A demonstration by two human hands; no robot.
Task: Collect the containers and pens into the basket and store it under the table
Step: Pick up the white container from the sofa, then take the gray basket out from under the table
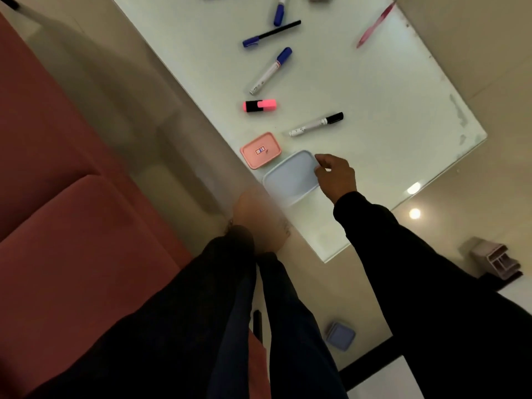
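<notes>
My right hand (335, 174) reaches in from the right, and its fingertips grip the far corner of a pale blue lidded container (289, 177) near the edge of the glass table (388, 110). A small pink container (260, 150) lies just beyond it. Farther out lie a pink highlighter (260, 105), a black-capped marker (316, 124), a blue-capped marker (270, 71), a blue-and-black pen (270, 34), another blue marker (279, 11) and a pink pen (375, 24). My left hand (253, 214) is a blur at the table's edge beside the blue container. Its grip is unclear.
A red sofa (72, 226) fills the left side. On the floor to the right of the table stand a small purple-blue container (340, 335) and a pale compartmented holder (496, 260). A dark pen (257, 323) lies low between my dark sleeves.
</notes>
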